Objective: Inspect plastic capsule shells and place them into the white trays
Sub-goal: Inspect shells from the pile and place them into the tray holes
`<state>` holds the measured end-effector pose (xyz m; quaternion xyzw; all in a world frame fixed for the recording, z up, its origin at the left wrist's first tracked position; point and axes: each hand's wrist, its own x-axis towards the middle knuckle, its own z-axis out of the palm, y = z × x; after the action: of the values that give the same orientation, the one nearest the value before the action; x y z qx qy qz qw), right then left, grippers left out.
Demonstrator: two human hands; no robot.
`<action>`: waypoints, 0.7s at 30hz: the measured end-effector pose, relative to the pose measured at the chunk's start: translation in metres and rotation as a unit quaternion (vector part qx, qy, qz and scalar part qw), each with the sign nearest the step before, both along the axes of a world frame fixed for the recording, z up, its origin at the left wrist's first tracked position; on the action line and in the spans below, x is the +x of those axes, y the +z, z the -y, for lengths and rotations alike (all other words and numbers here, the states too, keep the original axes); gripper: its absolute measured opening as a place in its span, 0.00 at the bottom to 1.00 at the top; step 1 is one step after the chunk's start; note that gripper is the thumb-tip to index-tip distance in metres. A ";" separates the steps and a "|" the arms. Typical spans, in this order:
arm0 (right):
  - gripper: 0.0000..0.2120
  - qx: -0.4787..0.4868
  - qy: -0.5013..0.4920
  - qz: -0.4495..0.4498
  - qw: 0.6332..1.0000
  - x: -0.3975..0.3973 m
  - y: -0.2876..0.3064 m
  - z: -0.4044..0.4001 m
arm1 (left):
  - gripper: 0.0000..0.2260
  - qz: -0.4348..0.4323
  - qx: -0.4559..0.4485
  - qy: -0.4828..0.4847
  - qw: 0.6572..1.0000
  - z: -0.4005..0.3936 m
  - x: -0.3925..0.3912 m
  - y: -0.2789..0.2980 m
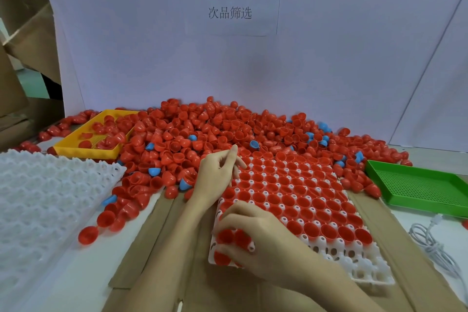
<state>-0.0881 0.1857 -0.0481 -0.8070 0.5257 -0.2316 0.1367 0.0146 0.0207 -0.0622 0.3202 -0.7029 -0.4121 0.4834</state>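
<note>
A white tray [367, 269] lies in the middle, most of its cups filled with red capsule shells [298, 192]; the near rows on the right stand bare. My right hand [255, 232] is at the tray's near left corner, fingers curled round a couple of red shells [234, 237]. Farther up the same side, my left hand [215, 174] rests at the tray's left edge with the index finger straight, pointing into the pile, and nothing visibly in it. Behind the tray spreads a big loose pile of red shells [202, 129] with a few blue shells [154, 171] mixed in.
A stack of empty white trays [50, 185] sits at the left. A yellow basket [83, 150] with several red shells stands back left; a green basket [417, 185] is at the right. A white cable [430, 240] lies near right. Cardboard [164, 248] covers the table.
</note>
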 end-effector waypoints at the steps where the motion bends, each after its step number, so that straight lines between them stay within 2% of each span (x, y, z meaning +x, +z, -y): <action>1: 0.12 0.002 0.007 -0.018 1.000 0.002 -0.003 0.002 | 0.22 0.005 -0.003 0.005 1.000 0.000 0.000 0.000; 5: 0.13 -0.003 0.016 -0.035 0.999 0.001 -0.006 0.006 | 0.22 0.012 -0.007 0.015 1.000 0.001 0.001 0.000; 9: 0.10 -0.018 -0.006 0.027 0.999 -0.018 0.007 0.010 | 0.23 0.000 -0.005 0.024 1.000 0.002 0.001 0.001; 14: 0.10 -0.018 -0.081 0.108 0.991 -0.071 0.022 0.034 | 0.23 0.019 -0.010 0.048 0.999 0.006 0.004 -0.001; 17: 0.08 -0.029 -0.114 0.122 0.986 -0.109 0.023 0.046 | 0.18 0.029 -0.044 0.091 0.994 0.009 0.006 -0.002; 19: 0.08 -0.030 -0.133 0.127 0.983 -0.134 0.024 0.052 | 0.11 0.073 -0.115 0.169 0.976 0.015 0.015 -0.003; 21: 0.07 -0.036 -0.159 0.131 0.978 -0.157 0.023 0.057 | 0.07 0.161 -0.194 0.262 0.931 0.025 0.028 -0.005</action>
<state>-0.2450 0.1286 -0.0254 -0.6800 0.6164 -0.3727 0.1370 0.0425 -0.0038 -0.0677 0.4555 -0.7284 -0.0693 0.5070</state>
